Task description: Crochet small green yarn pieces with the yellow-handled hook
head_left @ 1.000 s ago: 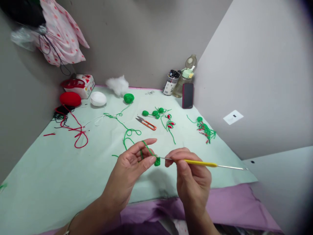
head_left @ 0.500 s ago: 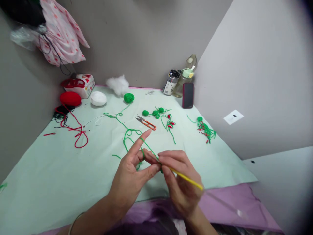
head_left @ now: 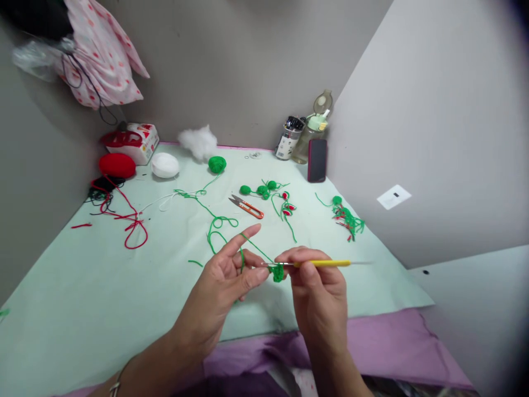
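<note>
Between my hands is a small green crochet piece (head_left: 278,272). My left hand (head_left: 225,281) pinches its left edge between thumb and a finger, while the raised index finger carries a taut strand of green yarn (head_left: 258,246). My right hand (head_left: 320,292) is closed around a crochet hook (head_left: 330,263) with a yellow grip, held nearly level. Its metal tip points left and lies at the top of the crochet piece, near my left thumb. From my left hand the yarn runs in loose loops over the table to a green yarn ball (head_left: 217,164).
Orange thread snips (head_left: 250,208) lie just beyond my hands. Small green and red crochet pieces (head_left: 287,204) are behind them, with yarn scraps (head_left: 350,223) at right. A red yarn ball (head_left: 117,165), white yarn ball (head_left: 165,165), stuffing (head_left: 198,142) and phone (head_left: 317,160) stand farther back.
The hook has swung from slanting down to the right to nearly level. My right hand has turned and moved slightly right, and the green crochet piece now shows between my hands.
</note>
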A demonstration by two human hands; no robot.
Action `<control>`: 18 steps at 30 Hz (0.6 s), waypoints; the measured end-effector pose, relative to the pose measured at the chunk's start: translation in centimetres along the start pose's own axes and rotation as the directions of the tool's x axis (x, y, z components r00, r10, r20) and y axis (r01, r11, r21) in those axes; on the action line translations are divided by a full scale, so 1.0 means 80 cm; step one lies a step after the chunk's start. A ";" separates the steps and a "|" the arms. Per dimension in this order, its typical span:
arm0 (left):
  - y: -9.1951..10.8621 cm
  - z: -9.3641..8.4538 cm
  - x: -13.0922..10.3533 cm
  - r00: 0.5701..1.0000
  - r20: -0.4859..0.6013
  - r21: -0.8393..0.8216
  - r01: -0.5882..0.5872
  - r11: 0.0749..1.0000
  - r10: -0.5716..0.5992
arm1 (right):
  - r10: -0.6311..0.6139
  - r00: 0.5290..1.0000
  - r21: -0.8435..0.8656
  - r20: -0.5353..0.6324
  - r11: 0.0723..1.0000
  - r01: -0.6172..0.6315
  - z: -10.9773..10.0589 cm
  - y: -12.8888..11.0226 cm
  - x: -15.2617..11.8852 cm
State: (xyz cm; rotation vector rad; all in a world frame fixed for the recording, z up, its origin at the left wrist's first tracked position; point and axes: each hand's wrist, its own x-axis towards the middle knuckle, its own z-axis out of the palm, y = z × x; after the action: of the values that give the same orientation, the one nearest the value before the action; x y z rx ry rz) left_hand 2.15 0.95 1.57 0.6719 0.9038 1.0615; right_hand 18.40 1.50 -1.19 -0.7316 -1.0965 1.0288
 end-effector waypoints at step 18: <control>-0.009 -0.005 0.004 0.996 -0.020 0.066 -0.091 0.994 0.092 | -0.425 0.802 -0.516 0.419 0.615 0.596 -0.014 -0.016 -0.014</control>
State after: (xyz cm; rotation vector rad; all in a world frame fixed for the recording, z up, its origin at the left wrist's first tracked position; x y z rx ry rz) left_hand 2.14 1.03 0.70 0.7628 0.9375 1.1269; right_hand 19.75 -0.05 -0.80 -0.7385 -1.8017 0.2220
